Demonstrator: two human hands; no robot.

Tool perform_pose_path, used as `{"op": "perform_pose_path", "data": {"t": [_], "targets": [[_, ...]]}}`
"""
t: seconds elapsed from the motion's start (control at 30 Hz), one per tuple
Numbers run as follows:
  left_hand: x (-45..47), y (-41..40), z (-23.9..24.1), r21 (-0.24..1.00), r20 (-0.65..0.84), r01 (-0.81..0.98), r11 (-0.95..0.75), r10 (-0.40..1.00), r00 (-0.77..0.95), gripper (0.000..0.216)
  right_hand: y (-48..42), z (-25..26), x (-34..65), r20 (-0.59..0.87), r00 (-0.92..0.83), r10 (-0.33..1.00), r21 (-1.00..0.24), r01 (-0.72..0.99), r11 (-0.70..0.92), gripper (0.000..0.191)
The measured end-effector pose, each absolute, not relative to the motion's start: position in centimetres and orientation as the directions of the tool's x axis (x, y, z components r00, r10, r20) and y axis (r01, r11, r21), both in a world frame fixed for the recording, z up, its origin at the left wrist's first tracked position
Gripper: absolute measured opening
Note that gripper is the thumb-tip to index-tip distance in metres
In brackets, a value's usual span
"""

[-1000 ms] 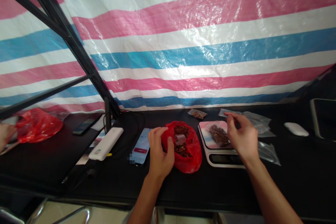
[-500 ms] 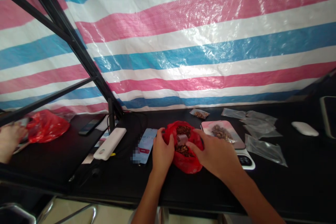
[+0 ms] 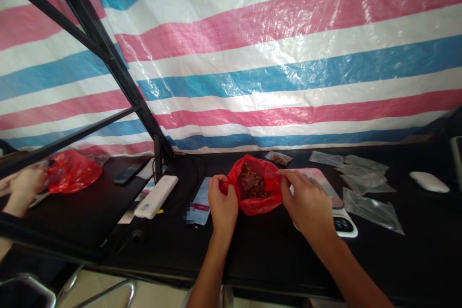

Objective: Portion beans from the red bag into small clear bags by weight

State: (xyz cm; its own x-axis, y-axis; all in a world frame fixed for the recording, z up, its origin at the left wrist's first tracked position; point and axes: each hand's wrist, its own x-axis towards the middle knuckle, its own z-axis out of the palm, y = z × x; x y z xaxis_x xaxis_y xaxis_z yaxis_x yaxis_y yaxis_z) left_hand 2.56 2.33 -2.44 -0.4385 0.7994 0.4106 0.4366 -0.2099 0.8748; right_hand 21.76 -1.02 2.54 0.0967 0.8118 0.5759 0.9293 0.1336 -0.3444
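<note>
An opened red plastic bag (image 3: 258, 208) sits on the black table, its mouth spread wide. Small brown pieces (image 3: 259, 186) fill the inside, and a small clear cup (image 3: 247, 183) lies among them. My left hand (image 3: 224, 204) is closed on the bag's left rim. On the opposite side, my right hand (image 3: 309, 202) pinches the right rim between thumb and fingers. Behind the right hand is a pink flat plate (image 3: 332, 192), with the packet on it mostly hidden. A phone (image 3: 202, 202) with a lit screen lies beside my left hand.
A small filled packet (image 3: 278, 158) lies behind the bag. Several clear plastic bags (image 3: 373, 209) and a white rounded case (image 3: 429, 182) are at right. A white power bank (image 3: 156, 196) lies left, near a black metal frame. Another person's hand (image 3: 29, 183) touches another red bag (image 3: 74, 172).
Both hands now hold the bag's rim, pulled wider and raised. My right hand has left the clear cup, which sits lower among the pieces. The view has shifted slightly.
</note>
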Motion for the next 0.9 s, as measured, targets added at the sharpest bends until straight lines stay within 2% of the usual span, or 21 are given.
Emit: {"op": "perform_pose_path", "data": {"t": [0.13,0.3,0.47,0.57,0.67,0.8,0.9], "targets": [[1.9,2.1,-2.7,0.846,0.400,0.501,-0.184,0.840,-0.366,0.017,-0.8,1.9,22.0,0.529,0.029,0.848,-0.337,0.924,0.179,0.023],[1.3,1.5,-2.1,0.788,0.471,0.579,-0.210,0.811,-0.346,0.014,-0.6,1.9,22.3,0.615,0.062,0.786,-0.386,0.893,0.231,0.021],[1.2,1.0,-1.7,0.736,0.560,0.632,-0.244,0.743,-0.365,0.013,-0.1,2.5,24.6,0.724,0.273,0.633,-0.538,0.799,0.270,0.022],[1.1,0.9,-1.6,0.747,0.569,0.600,-0.286,0.741,-0.356,0.012,0.5,2.4,27.1,0.699,0.421,0.578,-0.651,0.710,0.269,0.022],[0.9,0.8,-1.4,0.760,0.581,0.565,-0.322,0.727,-0.366,0.008,0.8,2.0,29.2,0.663,0.518,0.540,-0.707,0.671,0.223,0.022],[0.8,0.6,-0.8,0.730,0.636,0.579,-0.363,0.670,-0.383,0.006,0.9,1.7,30.5,0.626,0.510,0.589,-0.717,0.674,0.178,0.023],[0.9,0.3,-0.5,0.713,0.663,0.581,-0.392,0.646,-0.379,0.008,0.8,1.6,30.5,0.613,0.400,0.681,-0.646,0.750,0.142,0.025]]}}
